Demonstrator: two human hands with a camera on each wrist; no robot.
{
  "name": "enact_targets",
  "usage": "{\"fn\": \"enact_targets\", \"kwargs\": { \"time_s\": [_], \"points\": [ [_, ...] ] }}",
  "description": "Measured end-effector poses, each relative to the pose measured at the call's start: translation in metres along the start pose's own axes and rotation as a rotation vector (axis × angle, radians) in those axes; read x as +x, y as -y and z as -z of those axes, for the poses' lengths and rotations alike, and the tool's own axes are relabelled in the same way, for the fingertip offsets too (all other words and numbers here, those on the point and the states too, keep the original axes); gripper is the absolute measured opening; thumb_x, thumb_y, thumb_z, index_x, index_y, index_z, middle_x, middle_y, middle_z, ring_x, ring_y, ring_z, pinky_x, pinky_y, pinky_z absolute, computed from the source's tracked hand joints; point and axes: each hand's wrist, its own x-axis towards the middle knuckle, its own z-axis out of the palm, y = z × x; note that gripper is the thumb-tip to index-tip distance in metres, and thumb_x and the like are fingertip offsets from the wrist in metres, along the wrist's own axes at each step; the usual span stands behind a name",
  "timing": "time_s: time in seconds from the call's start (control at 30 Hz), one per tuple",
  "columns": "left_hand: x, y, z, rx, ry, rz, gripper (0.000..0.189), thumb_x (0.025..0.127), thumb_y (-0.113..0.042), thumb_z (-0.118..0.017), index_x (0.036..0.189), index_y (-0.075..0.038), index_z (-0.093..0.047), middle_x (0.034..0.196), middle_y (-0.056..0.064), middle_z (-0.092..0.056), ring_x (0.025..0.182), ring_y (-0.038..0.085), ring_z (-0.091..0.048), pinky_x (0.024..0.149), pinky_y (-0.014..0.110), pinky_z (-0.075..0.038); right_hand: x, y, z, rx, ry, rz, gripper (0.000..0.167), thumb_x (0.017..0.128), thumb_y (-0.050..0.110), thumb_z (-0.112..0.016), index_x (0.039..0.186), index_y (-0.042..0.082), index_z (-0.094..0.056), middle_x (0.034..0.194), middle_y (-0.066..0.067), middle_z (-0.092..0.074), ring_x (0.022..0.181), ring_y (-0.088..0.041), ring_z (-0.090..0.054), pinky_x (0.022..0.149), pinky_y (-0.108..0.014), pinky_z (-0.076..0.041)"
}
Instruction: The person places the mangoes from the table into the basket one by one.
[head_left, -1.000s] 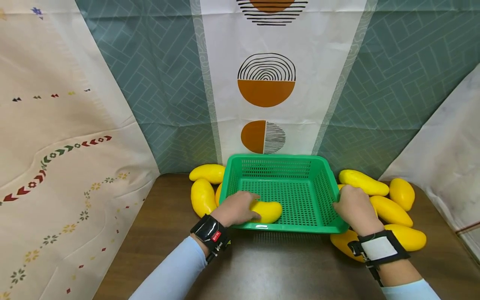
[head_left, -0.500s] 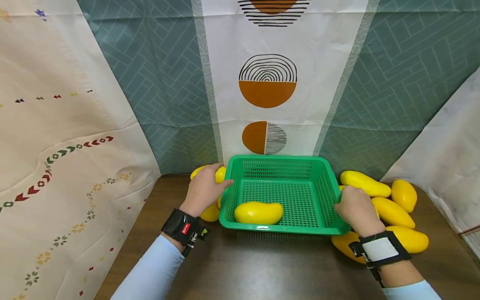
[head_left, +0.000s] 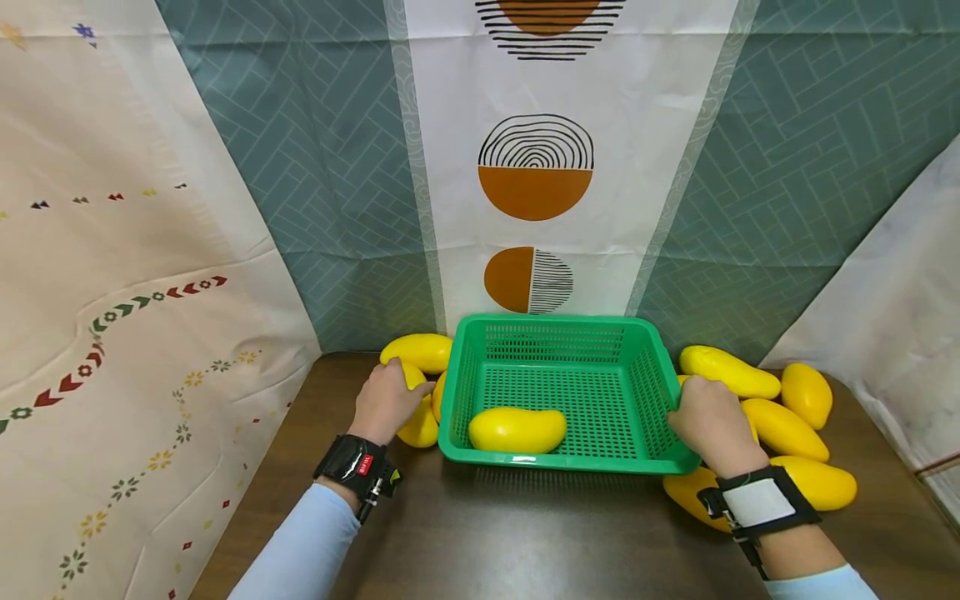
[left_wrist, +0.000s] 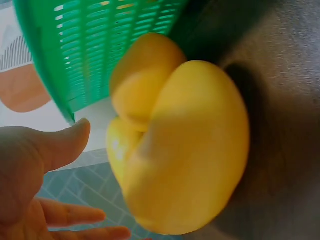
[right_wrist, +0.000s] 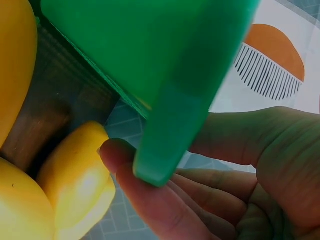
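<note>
Gripping the green basket (head_left: 570,461) by its rim with the right hand (head_left: 708,421); holding the left hand (head_left: 386,404) spread, grasping nothing, near a yellow mango (left_wrist: 195,145) basketward of it. Probably firm, smooth, slightly slippery; best held round the middle.

R hand (head_left: 716,425) on grn bskt rim (head_left: 570,462)

Head view forward and down from above, wrist views close-up, green basket (head_left: 585,396) in all three
</note>
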Motion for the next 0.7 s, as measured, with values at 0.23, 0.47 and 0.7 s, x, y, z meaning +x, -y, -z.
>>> {"fn": "enact_targets", "kwargs": {
  "time_s": [0.23, 0.47, 0.7],
  "points": [
    [0.000, 0.007, -0.009, 0.011, 0.071, 0.077, 0.073, 0.082, -0.051, -0.065, 0.121, 0.007, -0.046, 0.101, 0.020, -0.051, 0.078, 0.030, -0.055, 0.058, 0.038, -0.046, 0.000, 0.001, -0.001, -0.008, -0.001, -0.008, 0.024, 0.081, 0.011, -0.066, 0.064, 0.001, -0.052, 0.053, -0.004, -0.038, 0.046, -0.019, -0.047, 0.043, -0.025, -0.041],
    [0.001, 0.011, -0.014, 0.034, 0.085, 0.151, 0.084, 0.084, -0.053, -0.061, 0.133, 0.008, -0.033, 0.105, 0.023, -0.048, 0.078, 0.032, -0.056, 0.058, 0.041, -0.047, -0.002, 0.000, 0.000, -0.005, 0.003, -0.007, 0.024, 0.080, 0.010, -0.065, 0.063, 0.002, -0.051, 0.052, -0.004, -0.038, 0.046, -0.019, -0.047, 0.043, -0.025, -0.041],
    [0.002, 0.018, -0.016, 0.042, 0.119, 0.228, 0.096, 0.086, -0.049, -0.059, 0.139, 0.017, -0.013, 0.122, 0.037, -0.044, 0.096, 0.045, -0.059, 0.075, 0.052, -0.052, -0.001, 0.000, -0.001, -0.009, -0.005, -0.005, 0.023, 0.080, 0.011, -0.065, 0.064, 0.001, -0.052, 0.053, -0.005, -0.039, 0.046, -0.020, -0.048, 0.043, -0.026, -0.041]
  ]
}}
